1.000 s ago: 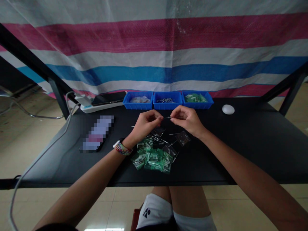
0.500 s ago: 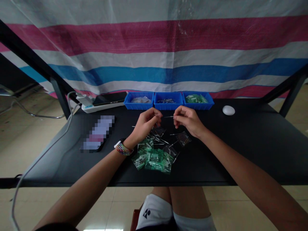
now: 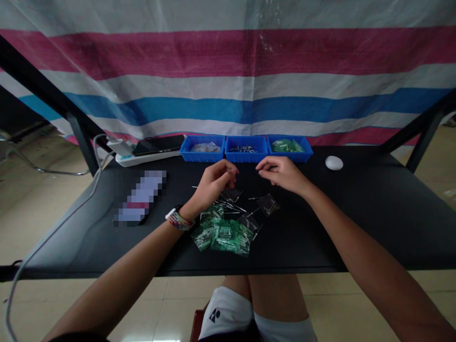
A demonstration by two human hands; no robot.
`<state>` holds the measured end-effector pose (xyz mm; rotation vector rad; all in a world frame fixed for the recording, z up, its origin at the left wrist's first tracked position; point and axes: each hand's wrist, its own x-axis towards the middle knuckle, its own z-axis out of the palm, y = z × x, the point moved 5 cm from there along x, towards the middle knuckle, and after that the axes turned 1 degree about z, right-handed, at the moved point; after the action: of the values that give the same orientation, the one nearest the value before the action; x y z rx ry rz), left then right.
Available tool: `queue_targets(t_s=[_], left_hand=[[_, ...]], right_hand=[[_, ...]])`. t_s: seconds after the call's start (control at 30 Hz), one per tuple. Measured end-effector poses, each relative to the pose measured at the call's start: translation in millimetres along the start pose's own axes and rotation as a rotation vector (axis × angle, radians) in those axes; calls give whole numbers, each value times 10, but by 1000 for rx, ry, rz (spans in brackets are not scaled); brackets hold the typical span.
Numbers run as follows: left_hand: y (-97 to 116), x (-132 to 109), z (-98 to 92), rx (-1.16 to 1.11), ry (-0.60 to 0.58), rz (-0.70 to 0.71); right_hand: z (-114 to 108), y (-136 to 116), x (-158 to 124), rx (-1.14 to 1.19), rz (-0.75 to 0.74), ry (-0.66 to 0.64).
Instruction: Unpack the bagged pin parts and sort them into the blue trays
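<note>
Above the loose parts, my left hand [image 3: 216, 180] is closed with its fingers curled; whatever is inside is hidden. Over to the right, my right hand [image 3: 285, 175] has loosely bent fingers apart from the thumb, and nothing shows between them. Thin metal pins like blind rivets [image 3: 231, 206] lie in a loose pile under my left hand. Small clear bags [image 3: 269, 204] of pins lie below and between the hands. Nearer the front edge is a heap of green-tinted bags [image 3: 228, 235] with pale plugs or pins inside.
Three blue bins [image 3: 246, 156] stand behind my hands, holding clear bags, metal pins and green bags. A phone [image 3: 140, 198] lies at left, near a power strip [image 3: 149, 157] with a dark device on it. A white rounded object [image 3: 334, 163] sits at right.
The metal pin that was in my right hand's fingertips no longer shows, and those fingers have loosened. My left hand keeps nearly the same pose. The view has shifted slightly.
</note>
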<state>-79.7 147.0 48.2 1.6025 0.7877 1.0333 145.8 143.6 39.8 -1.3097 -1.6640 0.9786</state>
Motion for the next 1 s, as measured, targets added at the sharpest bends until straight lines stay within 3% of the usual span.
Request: queue_targets(t_s=[0.1,0.3,0.47,0.63,0.8,1.0], left_hand=[[-3,-1,6,17,-7,5],[-30,-6,-9,37,-15,0],[-10,-7,6,40,-18,-2],[-11,-11,27,51,-38,-30],[-41,-19,50,95,-127,-47],[-20,-16,68,112,-162,-61]], right_hand=[[123,-68,-73,-204,-64,-252],[323,-169,-178,-449,-185,-368],[400,-153,-178,-376,-235,-322],[345,-242,-160,16,-188,-179],[309,-302,-164,332,-162,-124],[310,-216,-121,323,-129,-38]])
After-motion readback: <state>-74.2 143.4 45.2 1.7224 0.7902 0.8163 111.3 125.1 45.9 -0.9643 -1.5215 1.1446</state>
